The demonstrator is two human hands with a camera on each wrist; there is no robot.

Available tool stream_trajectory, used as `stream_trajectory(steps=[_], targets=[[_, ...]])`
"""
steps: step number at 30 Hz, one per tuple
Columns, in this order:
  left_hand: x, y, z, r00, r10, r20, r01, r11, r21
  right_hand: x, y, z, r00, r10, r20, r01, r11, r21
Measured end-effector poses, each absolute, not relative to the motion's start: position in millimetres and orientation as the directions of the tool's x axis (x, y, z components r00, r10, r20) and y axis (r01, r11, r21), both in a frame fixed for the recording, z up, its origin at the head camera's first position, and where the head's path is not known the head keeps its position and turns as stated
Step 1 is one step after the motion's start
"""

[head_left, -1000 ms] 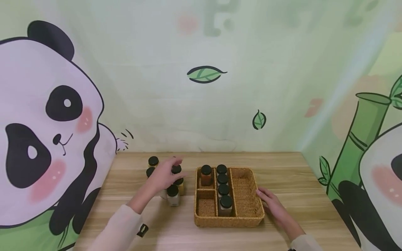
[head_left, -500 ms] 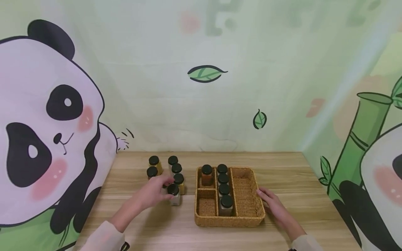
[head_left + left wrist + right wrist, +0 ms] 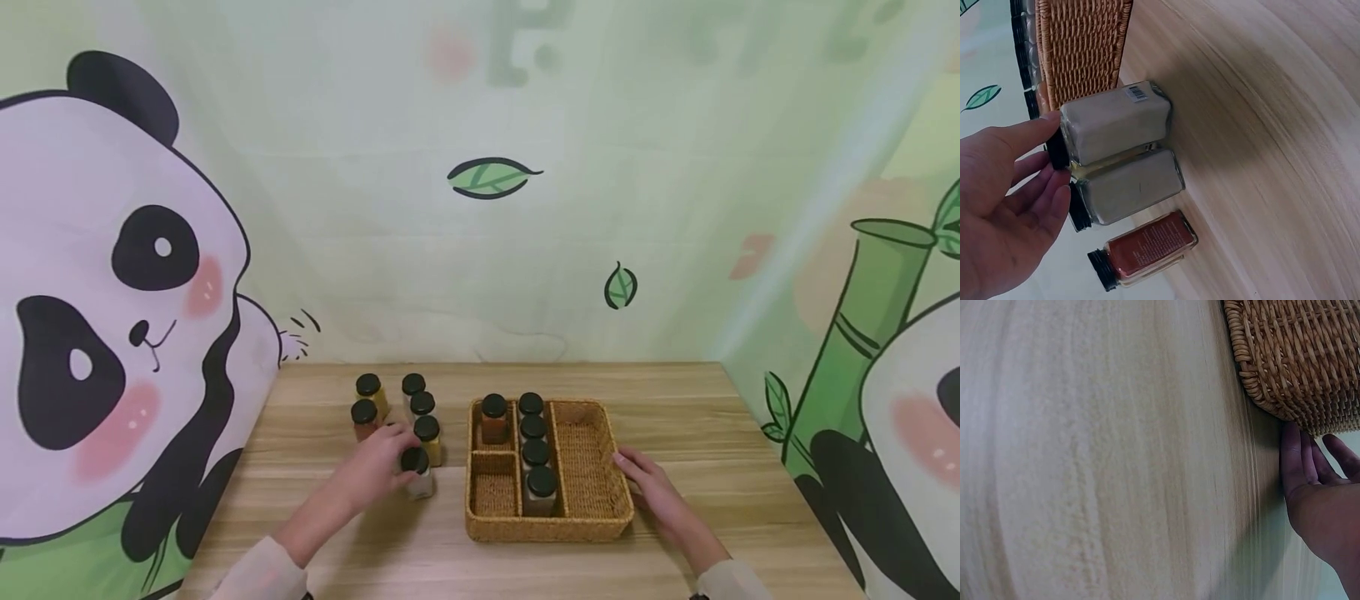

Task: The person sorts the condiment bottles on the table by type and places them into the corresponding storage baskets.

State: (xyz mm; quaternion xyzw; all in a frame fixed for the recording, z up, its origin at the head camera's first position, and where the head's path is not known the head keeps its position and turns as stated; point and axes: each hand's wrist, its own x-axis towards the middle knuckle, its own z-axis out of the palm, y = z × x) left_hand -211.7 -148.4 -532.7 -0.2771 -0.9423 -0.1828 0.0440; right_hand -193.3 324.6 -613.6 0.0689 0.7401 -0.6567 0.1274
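The left hand (image 3: 372,473) is closing its fingers (image 3: 1035,134) around the black cap of the pale spice jar (image 3: 417,472), the one sitting nearest the bottom of the jar cluster, left of centre in the head view. In the wrist view that jar is clear square glass, packed with beige powder, with a small barcode sticker near its base. It's standing on the wooden table (image 3: 675,392), pressed right up against a second beige jar, with a red-spice jar (image 3: 1147,249) just past that.

The right hand (image 3: 651,486) is lying flat with relaxed fingers, holding nothing, its fingertips touching the right wall of the wicker basket (image 3: 547,527).

Counting: six jars I can make out loose on the table in the head view, including the gripped one, though the hand may be hiding more. Five jars are standing in the basket, four in the middle lane and one orange-brown one at the upper left compartment. One basket, four compartments.
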Motion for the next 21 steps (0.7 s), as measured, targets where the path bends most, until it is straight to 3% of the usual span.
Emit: stream_trajectory(steps=[5,12,21], targets=[[-205.9,-144.6,-532.2,-0.843,0.500,0.197,0.537,0.797,0.278,-193.7,325.4,-613.5,-0.957,-0.056,-0.285,0.277,0.128,-0.952],[-203.6,-143.3,-536.6,-0.856,0.470,0.215,0.516,0.800,0.305,-194.1,325.3,-614.1,-0.958,-0.044,-0.285,0.278,0.120,-0.953],[-207.0,-145.2,-541.8,-0.818,0.504,0.276,0.573,0.755,0.319,-193.9,326.4,-615.4,-0.960,-0.047,-0.277,0.270,0.125,-0.955]])
